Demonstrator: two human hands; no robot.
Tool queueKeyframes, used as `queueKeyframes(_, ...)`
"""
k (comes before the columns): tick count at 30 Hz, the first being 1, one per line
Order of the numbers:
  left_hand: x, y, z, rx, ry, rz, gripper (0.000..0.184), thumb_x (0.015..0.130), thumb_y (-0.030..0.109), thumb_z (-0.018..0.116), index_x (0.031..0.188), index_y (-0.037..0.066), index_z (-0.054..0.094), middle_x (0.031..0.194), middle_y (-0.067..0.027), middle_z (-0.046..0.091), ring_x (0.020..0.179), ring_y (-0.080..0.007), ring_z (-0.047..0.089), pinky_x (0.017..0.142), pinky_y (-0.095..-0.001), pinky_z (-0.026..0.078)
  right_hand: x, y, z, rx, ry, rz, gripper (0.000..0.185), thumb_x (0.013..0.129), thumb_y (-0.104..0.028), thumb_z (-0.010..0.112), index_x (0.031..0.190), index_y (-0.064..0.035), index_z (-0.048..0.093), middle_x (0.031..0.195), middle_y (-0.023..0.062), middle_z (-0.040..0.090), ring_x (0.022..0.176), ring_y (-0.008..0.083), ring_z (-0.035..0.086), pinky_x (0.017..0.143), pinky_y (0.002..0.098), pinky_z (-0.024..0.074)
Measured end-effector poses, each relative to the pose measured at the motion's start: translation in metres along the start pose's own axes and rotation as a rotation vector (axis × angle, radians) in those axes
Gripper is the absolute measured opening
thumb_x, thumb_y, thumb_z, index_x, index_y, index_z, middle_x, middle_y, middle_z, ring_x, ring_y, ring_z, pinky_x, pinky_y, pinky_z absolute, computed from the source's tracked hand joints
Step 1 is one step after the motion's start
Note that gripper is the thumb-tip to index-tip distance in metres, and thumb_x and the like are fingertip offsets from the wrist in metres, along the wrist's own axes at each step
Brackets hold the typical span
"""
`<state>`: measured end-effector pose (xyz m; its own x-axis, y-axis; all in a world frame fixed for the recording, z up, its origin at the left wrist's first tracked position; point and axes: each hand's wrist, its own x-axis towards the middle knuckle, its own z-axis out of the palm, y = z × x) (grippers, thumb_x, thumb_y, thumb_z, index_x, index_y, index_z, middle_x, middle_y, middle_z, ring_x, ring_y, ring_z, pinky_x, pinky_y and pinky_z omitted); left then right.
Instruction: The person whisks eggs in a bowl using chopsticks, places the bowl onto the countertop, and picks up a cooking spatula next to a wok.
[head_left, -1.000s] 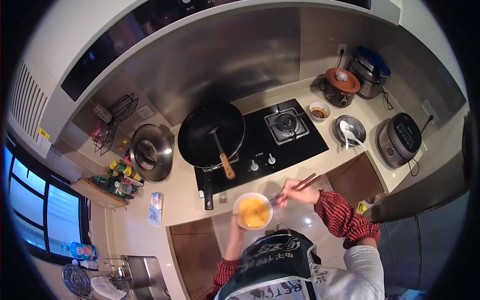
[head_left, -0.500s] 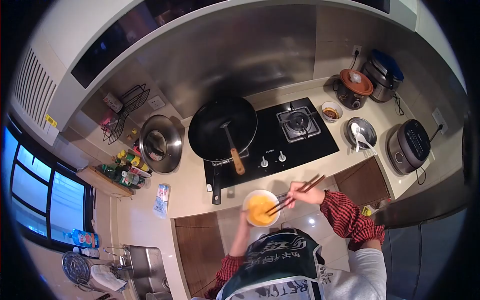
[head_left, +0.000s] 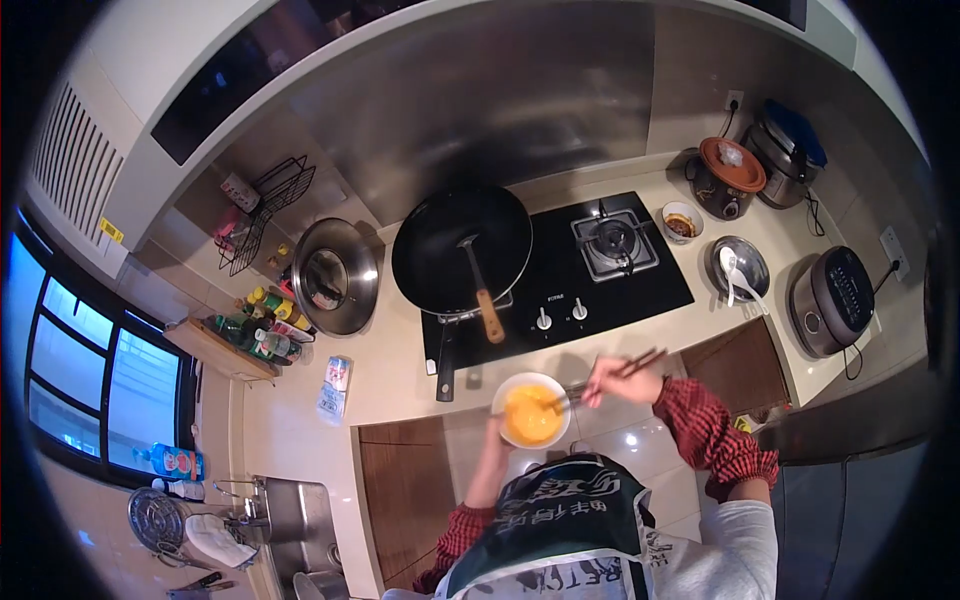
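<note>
A white bowl (head_left: 505,386) of beaten egg (head_left: 533,414) is held in front of my apron by my left hand (head_left: 492,450), whose fingers wrap its left side. My right hand (head_left: 618,381) grips a pair of dark chopsticks (head_left: 640,363), blurred by motion, with their tips in the yellow liquid. Just beyond the bowl, a black wok (head_left: 440,240) sits on the left burner of the stove. A spatula with a wooden handle (head_left: 490,316) rests inside the wok, its handle over the rim.
Right of the stove (head_left: 650,290) stand a small bowl of brown sauce (head_left: 682,222), a metal bowl with white spoons (head_left: 737,270), a clay-lidded pot (head_left: 728,185) and a rice cooker (head_left: 832,300). To the left are a steel basin (head_left: 355,285), bottles (head_left: 275,330) and a sink (head_left: 300,510).
The chopsticks have swung to a flatter angle in the egg, and my right hand has shifted slightly. The whole view has moved a little, so everything appears farther right.
</note>
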<state>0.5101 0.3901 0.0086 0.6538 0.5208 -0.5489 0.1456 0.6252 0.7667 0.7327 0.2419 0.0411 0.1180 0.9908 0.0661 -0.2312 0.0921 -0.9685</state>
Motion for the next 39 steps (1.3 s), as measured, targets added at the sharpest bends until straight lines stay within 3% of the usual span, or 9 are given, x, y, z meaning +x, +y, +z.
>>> queueKeyframes(10, -0.006, 0.012, 0.013, -0.035, -0.031, -0.017, 0.054, 0.079, 0.038, 0.040, 0.119, 0.001, 0.038, 0.117, -0.0124, 0.046, 0.108, -0.0219, 0.045, 0.086, -0.0384, 0.038, 0.002, 0.003, -0.016, 0.015, 0.203, 0.023, 0.011, 0.088, -0.010, 0.039, 0.083, -0.0004, 0.041, 0.082, 0.0154, 0.059, 0.071, 0.0186, 0.060, 0.062, 0.0293, 0.0505)
queueKeyframes(13, -0.003, 0.010, 0.015, 0.026, -0.041, -0.001, 0.055, 0.079, 0.038, 0.040, 0.119, 0.001, 0.037, 0.117, -0.0127, 0.045, 0.109, -0.0221, 0.044, 0.088, -0.0380, 0.037, -0.003, -0.006, -0.002, 0.013, 0.046, 0.060, 0.011, 0.088, -0.009, 0.039, 0.083, 0.0000, 0.041, 0.079, 0.0155, 0.059, 0.069, 0.0199, 0.061, 0.060, 0.0298, 0.0510)
queueKeyframes(16, -0.003, 0.010, 0.015, -0.014, -0.059, -0.009, 0.056, 0.080, 0.039, 0.040, 0.120, 0.000, 0.037, 0.118, -0.0130, 0.045, 0.110, -0.0220, 0.044, 0.088, -0.0386, 0.037, -0.002, 0.003, -0.011, 0.145, 0.223, 0.027, 0.013, 0.088, -0.011, 0.040, 0.081, 0.0002, 0.041, 0.077, 0.0161, 0.060, 0.066, 0.0217, 0.061, 0.059, 0.0317, 0.0510)
queueKeyframes(18, -0.001, 0.012, 0.018, 0.009, -0.060, 0.012, 0.056, 0.080, 0.039, 0.039, 0.120, 0.000, 0.037, 0.118, -0.0129, 0.045, 0.109, -0.0220, 0.044, 0.087, -0.0379, 0.038, -0.006, -0.003, 0.001, 0.001, 0.015, 0.070, 0.011, 0.088, -0.010, 0.038, 0.081, -0.0010, 0.040, 0.079, 0.0168, 0.059, 0.069, 0.0236, 0.061, 0.060, 0.0324, 0.0508)
queueKeyframes(21, -0.010, 0.013, 0.015, 0.019, -0.061, -0.001, 0.056, 0.080, 0.039, 0.039, 0.120, 0.000, 0.036, 0.118, -0.0131, 0.044, 0.109, -0.0220, 0.044, 0.086, -0.0368, 0.039, 0.000, -0.003, -0.006, 0.038, 0.265, 0.003, 0.012, 0.088, -0.009, 0.039, 0.080, -0.0006, 0.040, 0.077, 0.0145, 0.059, 0.068, 0.0181, 0.060, 0.061, 0.0285, 0.0500)
queueKeyframes(24, -0.008, 0.013, 0.017, 0.011, -0.057, 0.034, 0.055, 0.081, 0.039, 0.039, 0.120, 0.000, 0.036, 0.118, -0.0137, 0.044, 0.109, -0.0218, 0.045, 0.086, -0.0360, 0.040, -0.004, -0.013, 0.009, -0.103, -0.028, 0.074, 0.011, 0.088, -0.008, 0.039, 0.080, -0.0003, 0.040, 0.078, 0.0145, 0.058, 0.068, 0.0174, 0.059, 0.062, 0.0285, 0.0498)
queueKeyframes(26, -0.011, 0.009, 0.011, -0.003, -0.059, 0.020, 0.055, 0.081, 0.038, 0.039, 0.120, 0.000, 0.035, 0.119, -0.0141, 0.043, 0.109, -0.0218, 0.045, 0.086, -0.0359, 0.040, 0.000, -0.008, 0.002, 0.047, 0.183, 0.001, 0.011, 0.088, -0.007, 0.038, 0.081, 0.0003, 0.041, 0.080, 0.0149, 0.058, 0.071, 0.0175, 0.059, 0.062, 0.0280, 0.0497)
queueKeyframes(28, -0.007, 0.006, 0.009, -0.056, -0.083, -0.013, 0.055, 0.081, 0.038, 0.039, 0.120, 0.000, 0.034, 0.119, -0.0145, 0.043, 0.109, -0.0220, 0.045, 0.087, -0.0361, 0.039, -0.001, -0.003, 0.001, -0.091, 0.019, 0.066, 0.010, 0.088, -0.007, 0.038, 0.081, 0.0004, 0.041, 0.081, 0.0158, 0.058, 0.072, 0.0181, 0.059, 0.063, 0.0279, 0.0498)
queueKeyframes(39, -0.013, 0.000, 0.008, -0.069, -0.041, 0.010, 0.054, 0.082, 0.038, 0.038, 0.121, 0.000, 0.035, 0.118, -0.0136, 0.044, 0.109, -0.0217, 0.045, 0.090, -0.0367, 0.036, 0.001, -0.010, 0.003, -0.020, 0.009, 0.117, 0.010, 0.088, -0.007, 0.039, 0.081, 0.0007, 0.041, 0.080, 0.0150, 0.059, 0.071, 0.0174, 0.060, 0.064, 0.0280, 0.0501)
